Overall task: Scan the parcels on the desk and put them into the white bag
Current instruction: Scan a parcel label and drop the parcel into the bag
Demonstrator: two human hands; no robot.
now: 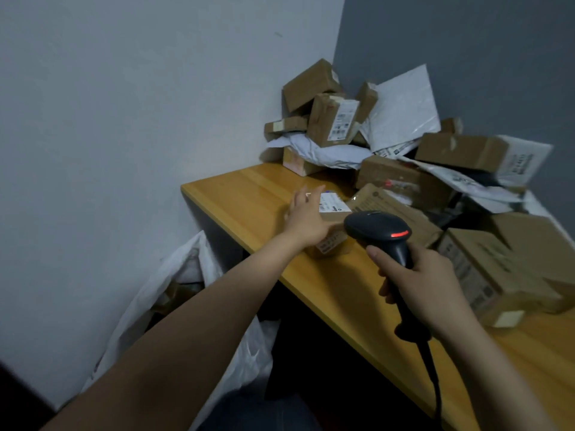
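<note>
A small brown parcel (334, 223) with white labels lies near the front edge of the wooden desk (249, 194). My left hand (306, 217) lies on top of it, fingers spread and mostly straight. My right hand (420, 275) grips the handle of a black barcode scanner (378, 228) whose red light is lit; its head hangs just right of the small parcel, pointing toward it. The white bag (174, 293) stands open on the floor left of the desk, with brown parcels inside.
A pile of cardboard boxes (326, 113) and white mailers (404, 110) fills the desk's far corner against the walls. Larger boxes (504, 269) crowd the right side. The scanner's cable (434, 377) hangs off the desk's front edge.
</note>
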